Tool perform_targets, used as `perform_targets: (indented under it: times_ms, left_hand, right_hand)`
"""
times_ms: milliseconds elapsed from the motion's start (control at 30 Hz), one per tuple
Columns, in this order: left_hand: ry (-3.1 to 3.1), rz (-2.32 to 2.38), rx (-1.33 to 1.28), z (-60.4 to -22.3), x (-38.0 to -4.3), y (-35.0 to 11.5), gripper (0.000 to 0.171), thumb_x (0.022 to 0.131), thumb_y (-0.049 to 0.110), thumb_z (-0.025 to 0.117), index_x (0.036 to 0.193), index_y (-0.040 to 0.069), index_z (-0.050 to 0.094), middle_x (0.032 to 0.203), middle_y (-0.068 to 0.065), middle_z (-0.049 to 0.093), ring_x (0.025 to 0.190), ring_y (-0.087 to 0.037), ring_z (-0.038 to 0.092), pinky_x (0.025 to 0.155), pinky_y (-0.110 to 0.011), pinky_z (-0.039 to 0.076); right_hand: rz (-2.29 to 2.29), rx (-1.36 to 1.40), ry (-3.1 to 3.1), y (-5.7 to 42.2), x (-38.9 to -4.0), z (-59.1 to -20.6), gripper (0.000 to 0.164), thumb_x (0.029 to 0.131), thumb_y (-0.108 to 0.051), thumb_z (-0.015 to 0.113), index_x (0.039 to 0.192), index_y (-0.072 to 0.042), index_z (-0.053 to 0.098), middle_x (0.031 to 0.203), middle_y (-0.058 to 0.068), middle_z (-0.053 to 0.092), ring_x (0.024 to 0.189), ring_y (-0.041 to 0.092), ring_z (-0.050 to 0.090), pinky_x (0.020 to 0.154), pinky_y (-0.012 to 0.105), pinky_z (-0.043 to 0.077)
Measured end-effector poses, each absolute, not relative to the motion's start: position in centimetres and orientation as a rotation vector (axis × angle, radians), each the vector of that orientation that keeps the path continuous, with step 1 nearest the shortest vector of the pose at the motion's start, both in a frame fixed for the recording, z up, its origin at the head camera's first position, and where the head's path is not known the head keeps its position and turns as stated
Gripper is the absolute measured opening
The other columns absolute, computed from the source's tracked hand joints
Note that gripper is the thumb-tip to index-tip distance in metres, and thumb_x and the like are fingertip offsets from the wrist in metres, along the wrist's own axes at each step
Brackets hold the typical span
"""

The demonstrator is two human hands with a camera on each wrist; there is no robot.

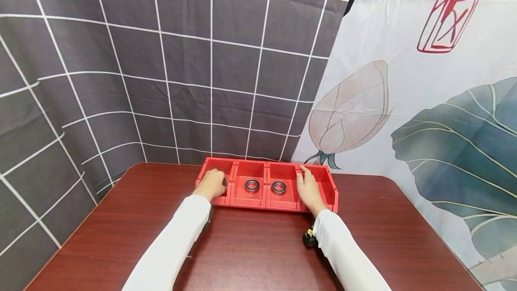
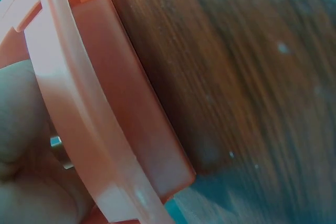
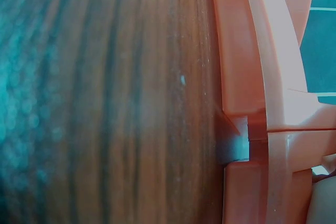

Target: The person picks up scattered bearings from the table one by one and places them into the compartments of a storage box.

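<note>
Four red bins stand joined in a row, and my left hand [image 1: 212, 184] reaches into the leftmost bin [image 1: 223, 164]. It pinches a bearing [image 1: 224, 182], mostly hidden by the fingers; the left wrist view shows a sliver of its metal ring [image 2: 61, 153] behind the bin's front lip. One black-sealed bearing [image 1: 252, 186] lies flat in the second bin, and another bearing [image 1: 278, 187] lies in the third. My right hand [image 1: 308, 188] rests over the divider by the rightmost bin [image 1: 332, 187], fingers fairly straight, no object visible in it.
The bins sit near the back edge of a brown wood-grain table [image 1: 258, 250]. Behind hang a dark grid-patterned cloth [image 1: 234, 66] and a white printed cloth [image 1: 383, 35]. A black device with a yellow part [image 1: 309, 239] is by the right wrist.
</note>
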State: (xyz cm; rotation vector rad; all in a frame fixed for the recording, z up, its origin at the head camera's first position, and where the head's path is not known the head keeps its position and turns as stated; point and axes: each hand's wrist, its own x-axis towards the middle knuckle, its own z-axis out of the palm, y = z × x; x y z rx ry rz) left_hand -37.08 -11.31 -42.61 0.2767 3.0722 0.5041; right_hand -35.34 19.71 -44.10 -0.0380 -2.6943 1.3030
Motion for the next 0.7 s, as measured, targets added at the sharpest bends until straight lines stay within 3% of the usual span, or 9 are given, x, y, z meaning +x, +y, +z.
perform_targets:
  times_ms: [367, 700]
  left_hand:
    - [3.084, 0.433, 0.322, -43.1, -37.2, -11.4, 0.015, 0.083, 0.011, 0.071, 0.095, 0.003, 0.070, 0.089, -0.012, 0.060, 0.089, -0.027, 0.053, 0.087, -0.044, 0.048]
    - [3.068, 0.469, 0.258, -43.7, -37.1, -11.2, 0.022, 0.083, 0.015, 0.072, 0.101, 0.003, 0.068, 0.096, -0.014, 0.059, 0.093, -0.029, 0.051, 0.091, -0.049, 0.048]
  right_hand:
    - [1.247, 0.011, -2.655, 19.8, -35.4, -44.3, 0.051, 0.103, -0.025, 0.037, 0.148, -0.004, 0.029, 0.144, 0.025, 0.039, 0.133, 0.039, 0.039, 0.112, 0.054, 0.029]
    - [1.267, -0.005, -2.681, 19.9, -35.4, -44.2, 0.052, 0.103, -0.028, 0.035, 0.149, -0.007, 0.026, 0.146, 0.023, 0.036, 0.134, 0.040, 0.037, 0.113, 0.054, 0.028]
